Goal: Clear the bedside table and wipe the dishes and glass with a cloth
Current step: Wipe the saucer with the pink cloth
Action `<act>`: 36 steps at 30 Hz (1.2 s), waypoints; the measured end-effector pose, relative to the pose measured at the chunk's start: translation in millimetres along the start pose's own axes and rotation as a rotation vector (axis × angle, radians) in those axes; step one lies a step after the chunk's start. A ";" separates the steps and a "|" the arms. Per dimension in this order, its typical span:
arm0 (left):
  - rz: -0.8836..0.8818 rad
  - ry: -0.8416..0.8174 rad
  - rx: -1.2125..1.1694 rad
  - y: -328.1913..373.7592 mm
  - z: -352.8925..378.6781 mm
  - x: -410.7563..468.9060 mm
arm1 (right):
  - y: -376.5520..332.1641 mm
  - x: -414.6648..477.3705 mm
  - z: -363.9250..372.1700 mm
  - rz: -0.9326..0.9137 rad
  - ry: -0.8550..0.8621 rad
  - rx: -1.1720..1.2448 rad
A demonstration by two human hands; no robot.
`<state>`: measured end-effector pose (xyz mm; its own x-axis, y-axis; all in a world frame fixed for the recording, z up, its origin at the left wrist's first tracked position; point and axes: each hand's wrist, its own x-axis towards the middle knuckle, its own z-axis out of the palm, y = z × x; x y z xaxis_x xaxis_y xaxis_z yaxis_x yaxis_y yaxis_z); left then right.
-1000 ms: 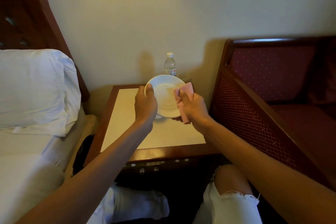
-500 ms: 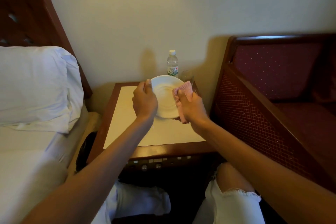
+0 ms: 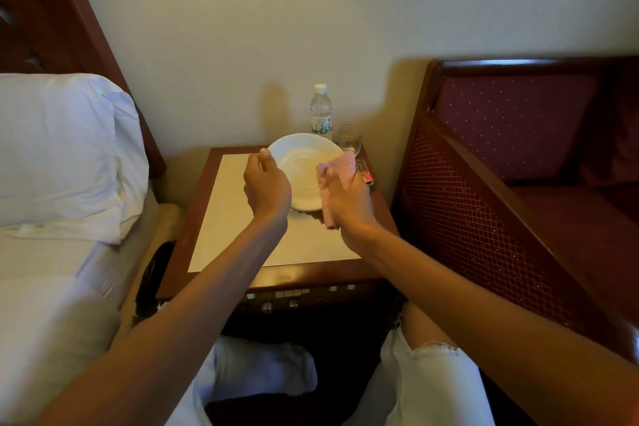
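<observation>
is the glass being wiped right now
No, the pink cloth is on the white plate, while the glass stands behind it beside the bottle.

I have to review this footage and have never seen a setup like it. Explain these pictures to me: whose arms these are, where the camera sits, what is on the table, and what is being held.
There is no machine here. Both arms belong to a person, and the camera is worn on that person's head, looking forward and down. You see the arms much as they do.

The left hand grips the left rim of a white plate, which is tilted up above the bedside table. The right hand holds a pink cloth against the plate's right side.

At the back of the table stand a water bottle and a glass. Something small lies by the right hand, too hidden to identify.

A white pillow lies on the bed to the left, and a red seat is on the right.
</observation>
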<state>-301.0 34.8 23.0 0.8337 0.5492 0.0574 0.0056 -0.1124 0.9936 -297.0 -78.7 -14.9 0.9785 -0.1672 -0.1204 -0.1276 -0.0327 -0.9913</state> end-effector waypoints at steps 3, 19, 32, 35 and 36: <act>-0.127 -0.248 -0.038 2.0 -13.1 8.4 | -22.8 8.6 -29.4 -0.055 -0.136 -0.147; -0.045 -0.427 0.122 19.1 -7.1 11.8 | -24.4 7.2 -23.1 0.019 0.032 0.218; 1.048 -0.776 0.794 6.2 -26.2 35.9 | -26.6 33.8 -56.4 0.318 -0.111 0.290; 1.093 -0.754 0.666 4.4 -24.6 36.0 | -20.7 34.6 -59.2 0.283 -0.066 0.365; 1.077 -0.738 0.614 4.3 -23.9 34.1 | -20.3 33.3 -59.6 0.271 -0.045 0.379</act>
<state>-285.7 72.9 31.5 0.6742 -0.5546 0.4877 -0.7246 -0.6244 0.2916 -271.5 -142.3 4.4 0.9254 -0.0766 -0.3713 -0.3195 0.3697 -0.8725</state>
